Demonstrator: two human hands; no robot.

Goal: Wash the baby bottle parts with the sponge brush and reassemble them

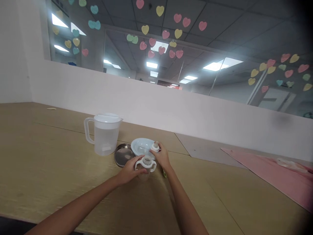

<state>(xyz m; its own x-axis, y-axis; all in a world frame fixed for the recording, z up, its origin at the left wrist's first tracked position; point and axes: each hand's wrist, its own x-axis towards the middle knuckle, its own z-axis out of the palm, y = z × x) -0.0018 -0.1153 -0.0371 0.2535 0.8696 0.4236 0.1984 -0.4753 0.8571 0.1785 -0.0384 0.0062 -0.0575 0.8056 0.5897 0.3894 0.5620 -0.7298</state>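
Observation:
My left hand (130,170) is closed around a clear baby bottle (144,175) with a white two-handled collar. The bottle stands upright and its threaded mouth is uncovered. In my right hand (161,157) is the white bottle cap with its teat (155,147), held above and just behind the bottle, apart from its mouth. Behind both hands sits a pale blue bowl (137,143), partly covered by the cap and fingers. A round metal dish (123,156) lies left of the bowl, close to my left hand. Something with a green end (164,173) shows below my right wrist.
A translucent lidded pitcher (105,137) stands left of the metal dish, handle to the left. Pink cloth (274,173) with a crumpled clear plastic piece (292,165) lies at the right. A white wall (146,101) and glass with heart stickers bound the table's back.

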